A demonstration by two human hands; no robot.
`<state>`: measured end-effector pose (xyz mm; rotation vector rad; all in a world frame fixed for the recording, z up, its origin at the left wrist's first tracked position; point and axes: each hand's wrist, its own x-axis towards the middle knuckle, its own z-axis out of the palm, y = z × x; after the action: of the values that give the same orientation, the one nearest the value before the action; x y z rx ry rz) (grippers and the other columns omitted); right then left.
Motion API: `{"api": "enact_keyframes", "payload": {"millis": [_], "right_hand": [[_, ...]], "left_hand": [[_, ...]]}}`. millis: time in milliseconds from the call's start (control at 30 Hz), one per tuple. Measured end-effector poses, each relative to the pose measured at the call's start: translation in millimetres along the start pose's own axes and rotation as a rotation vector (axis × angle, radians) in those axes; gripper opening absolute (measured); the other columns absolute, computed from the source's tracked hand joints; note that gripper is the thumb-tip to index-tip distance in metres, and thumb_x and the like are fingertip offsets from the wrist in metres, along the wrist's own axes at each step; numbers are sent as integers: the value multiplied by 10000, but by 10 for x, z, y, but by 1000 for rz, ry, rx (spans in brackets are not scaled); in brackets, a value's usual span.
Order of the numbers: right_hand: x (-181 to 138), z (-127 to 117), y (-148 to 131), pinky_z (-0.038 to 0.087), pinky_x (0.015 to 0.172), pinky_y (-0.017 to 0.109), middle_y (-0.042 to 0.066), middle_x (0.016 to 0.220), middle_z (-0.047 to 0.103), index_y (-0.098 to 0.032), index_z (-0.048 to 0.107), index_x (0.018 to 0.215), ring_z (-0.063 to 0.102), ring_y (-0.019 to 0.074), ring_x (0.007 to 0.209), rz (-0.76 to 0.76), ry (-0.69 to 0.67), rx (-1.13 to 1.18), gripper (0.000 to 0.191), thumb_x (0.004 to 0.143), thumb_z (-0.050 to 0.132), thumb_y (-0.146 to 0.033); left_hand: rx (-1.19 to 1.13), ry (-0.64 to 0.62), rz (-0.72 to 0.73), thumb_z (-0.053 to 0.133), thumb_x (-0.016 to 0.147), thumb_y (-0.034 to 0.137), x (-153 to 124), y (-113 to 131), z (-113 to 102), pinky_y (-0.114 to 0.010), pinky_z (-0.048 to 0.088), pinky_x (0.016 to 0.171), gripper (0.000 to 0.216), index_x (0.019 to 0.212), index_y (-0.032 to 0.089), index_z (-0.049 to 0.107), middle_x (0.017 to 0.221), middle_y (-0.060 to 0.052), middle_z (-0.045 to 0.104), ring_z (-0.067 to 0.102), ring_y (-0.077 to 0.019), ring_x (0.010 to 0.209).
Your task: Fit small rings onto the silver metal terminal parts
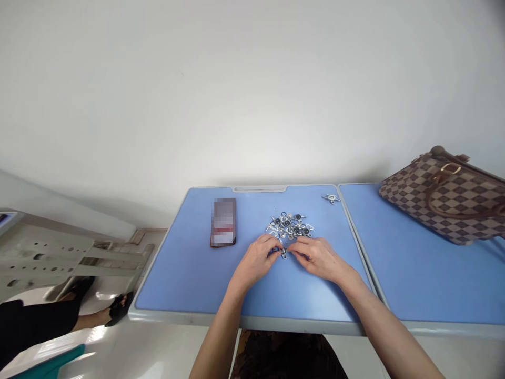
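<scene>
On the blue table lies a heap of several small metal parts, silvery brackets with dark round pieces. Just in front of the heap my left hand and my right hand meet, fingers curled. Between their fingertips is a small metal part, pinched from both sides. A single separate metal piece rests near the table's far right corner.
A phone lies flat on the table to the left of the heap. A brown checkered handbag sits on a second blue table to the right. At the lower left a person's foot in a black sandal rests on the floor.
</scene>
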<state>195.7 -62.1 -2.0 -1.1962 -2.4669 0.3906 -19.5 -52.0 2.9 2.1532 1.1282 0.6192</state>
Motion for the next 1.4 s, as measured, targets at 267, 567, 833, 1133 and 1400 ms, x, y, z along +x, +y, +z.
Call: {"api": "enact_keyframes", "payload": {"millis": [267,567,833,1133,1400], "right_hand": [[-18,-35,-4,376,606,244,20,827,670,-224,682,1012,594,135,678,46,14,63,236,920,471,-173],[118,41,-94,340,538,234,-29,582,572,-199,612,683,471,118,539,540,-1,355,191,837,560,-299],[182,-11,-116,329,510,225,-31,595,555,-188,609,666,461,114,548,587,-117,485,215,795,587,-359],[260,-42,-181,358,536,236,11,643,659,-197,661,688,570,150,591,562,-149,344,133,791,589,-239],[273,-98,-173,348,538,245,-11,539,618,-208,646,691,554,153,545,571,-194,355,135,806,584,-243]], "left_hand": [[-10,17,-16,531,853,115,0,-3,7,-320,479,849,167,946,213,628,971,-32,630,585,-187,953],[-126,56,-124,520,828,109,30,-9,66,-249,462,700,167,885,207,643,831,-1,587,570,-135,745],[-124,76,-187,537,790,85,42,-15,99,-230,410,634,181,869,196,656,771,18,573,517,-110,653],[-131,67,-175,514,800,100,48,-8,152,-230,408,619,179,865,198,648,757,16,552,505,-111,641],[-141,68,-169,516,780,67,46,-14,163,-220,412,620,218,882,199,656,807,13,574,504,-98,638]]}}
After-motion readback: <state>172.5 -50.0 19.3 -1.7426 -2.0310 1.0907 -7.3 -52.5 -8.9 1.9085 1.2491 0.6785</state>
